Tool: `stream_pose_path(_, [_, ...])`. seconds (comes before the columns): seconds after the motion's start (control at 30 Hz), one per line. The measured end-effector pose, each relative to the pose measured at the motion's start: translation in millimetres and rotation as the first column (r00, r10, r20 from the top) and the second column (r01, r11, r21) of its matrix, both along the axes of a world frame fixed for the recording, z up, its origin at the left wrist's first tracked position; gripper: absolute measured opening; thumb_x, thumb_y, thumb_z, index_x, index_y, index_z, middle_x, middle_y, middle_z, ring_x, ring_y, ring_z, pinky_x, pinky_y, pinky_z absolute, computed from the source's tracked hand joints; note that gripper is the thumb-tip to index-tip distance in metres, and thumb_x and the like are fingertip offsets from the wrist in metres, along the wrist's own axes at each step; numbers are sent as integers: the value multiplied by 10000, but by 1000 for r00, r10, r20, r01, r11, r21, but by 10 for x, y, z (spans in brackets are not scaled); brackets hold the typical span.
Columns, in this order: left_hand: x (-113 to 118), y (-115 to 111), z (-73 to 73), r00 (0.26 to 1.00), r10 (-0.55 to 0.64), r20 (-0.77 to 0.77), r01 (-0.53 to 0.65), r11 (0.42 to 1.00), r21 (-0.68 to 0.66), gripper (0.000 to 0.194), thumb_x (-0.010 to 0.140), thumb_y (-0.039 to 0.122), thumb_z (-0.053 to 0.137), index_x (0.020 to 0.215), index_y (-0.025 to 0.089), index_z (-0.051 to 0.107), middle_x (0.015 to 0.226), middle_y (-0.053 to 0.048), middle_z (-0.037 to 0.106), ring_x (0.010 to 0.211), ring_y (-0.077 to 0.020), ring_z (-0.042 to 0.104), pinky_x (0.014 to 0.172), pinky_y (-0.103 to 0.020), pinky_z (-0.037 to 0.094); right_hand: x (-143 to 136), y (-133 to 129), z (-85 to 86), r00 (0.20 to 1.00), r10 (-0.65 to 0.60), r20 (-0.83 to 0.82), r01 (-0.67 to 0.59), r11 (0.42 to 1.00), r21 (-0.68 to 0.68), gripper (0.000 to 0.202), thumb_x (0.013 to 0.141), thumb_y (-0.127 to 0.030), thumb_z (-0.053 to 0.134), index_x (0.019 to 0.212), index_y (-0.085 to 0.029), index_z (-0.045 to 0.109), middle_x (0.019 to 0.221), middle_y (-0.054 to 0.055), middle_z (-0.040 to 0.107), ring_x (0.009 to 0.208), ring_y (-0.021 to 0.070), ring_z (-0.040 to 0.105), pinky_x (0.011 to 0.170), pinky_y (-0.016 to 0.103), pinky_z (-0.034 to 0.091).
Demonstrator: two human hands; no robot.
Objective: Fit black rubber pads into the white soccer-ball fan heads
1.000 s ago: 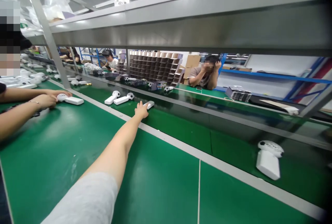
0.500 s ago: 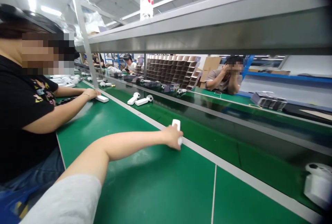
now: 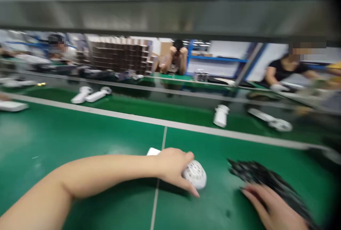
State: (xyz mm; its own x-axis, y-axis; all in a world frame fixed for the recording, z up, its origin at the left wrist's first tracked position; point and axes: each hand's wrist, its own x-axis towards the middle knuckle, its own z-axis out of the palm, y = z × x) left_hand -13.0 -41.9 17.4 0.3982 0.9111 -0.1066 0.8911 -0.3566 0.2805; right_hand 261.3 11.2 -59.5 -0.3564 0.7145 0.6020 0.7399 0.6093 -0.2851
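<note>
My left hand [image 3: 176, 167] wraps white fan [image 3: 196, 176] at six o'clock, grille head [image 3: 195, 170] toward three. Best grip: firm on handle [image 3: 153, 151], light round grille! Right hand [image 3: 277, 207], four o'clock, close by black bundle [image 3: 262, 173]; can't tell whether it grips.

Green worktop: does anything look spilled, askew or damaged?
Nothing looks spilled or broken, though blur hides detail. Only the black bundle beside the right hand looks untidy, its ragged end spread loosely on the worktop.

Right of the stacked cartons [image 3: 117, 57], a person [image 3: 174, 65] is leaning forward; above the cartons, a grey beam [image 3: 160, 15] is running across.
</note>
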Motion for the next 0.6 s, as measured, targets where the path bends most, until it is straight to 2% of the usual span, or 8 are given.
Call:
stream_pose_path(0.03, [98, 2, -34, 998, 43, 34, -43, 999, -9, 746, 604, 697, 608, 1107, 158, 492, 941, -100, 624, 825, -280, 593, 694, -361, 490, 51, -91, 79, 998, 53, 37, -48, 993, -112, 220, 856, -449, 462, 828, -290, 610, 863, 37, 650, 766, 214, 631, 642, 336, 531])
stream_pose_path(0.1, [254, 2, -71, 995, 60, 85, -58, 998, -26, 792, 651, 632, 617, 1257, 175, 393, 1122, -118, 569, 1002, -306, 554, 813, -388, 464, 37, -229, 260, 997, 72, -40, -80, 963, -258, 177, 866, -362, 467, 820, -259, 604, 845, 39, 653, 792, 210, 627, 705, 337, 521])
stream_pose_path(0.17, [348, 14, -82, 992, 40, 116, -33, 997, -66, 827, 678, 568, 626, 1343, 200, 300, 1218, -109, 507, 1087, -298, 516, 880, -379, 431, -70, -312, 412, 984, 109, -139, -150, 929, -337, 159, 867, -303, 473, 806, -231, 601, 820, 37, 641, 789, 189, 612, 715, 315, 506])
stream_pose_path(0.23, [388, 35, -90, 990, 34, 136, -21, 995, -96, 824, 687, 546, 620, 1364, 230, 273, 1235, -88, 483, 1070, -284, 530, 858, -351, 438, -190, -377, 502, 964, 150, -222, -225, 902, -368, 117, 852, -261, 509, 811, -216, 609, 804, 29, 620, 779, 167, 595, 720, 295, 494])
stream_pose_path(0.33, [387, 58, -111, 986, 48, 158, -35, 996, -81, 774, 684, 538, 616, 1346, 278, 311, 1198, -47, 502, 993, -260, 566, 787, -317, 450, -314, -482, 539, 936, 211, -282, -308, 879, -363, 59, 819, -220, 569, 807, -214, 626, 865, 35, 590, 856, 160, 574, 791, 307, 476])
stream_pose_path(0.47, [356, 55, -125, 981, 32, 192, -20, 998, -62, 751, 683, 545, 610, 1335, 291, 338, 1170, -40, 522, 970, -252, 567, 747, -295, 441, -418, -552, 508, 920, 284, -269, -364, 874, -322, 39, 786, -183, 609, 764, -210, 628, 1039, 58, 559, 1006, 188, 535, 874, 365, 447])
stream_pose_path(0.6, [338, 38, -108, 972, 17, 234, -4, 999, -53, 695, 697, 570, 590, 1304, 300, 386, 1126, -35, 549, 958, -243, 566, 749, -296, 438, -507, -512, 508, 915, 314, -254, -385, 869, -312, 62, 765, -172, 631, 717, -199, 601, 1102, 57, 548, 1058, 201, 514, 911, 396, 422])
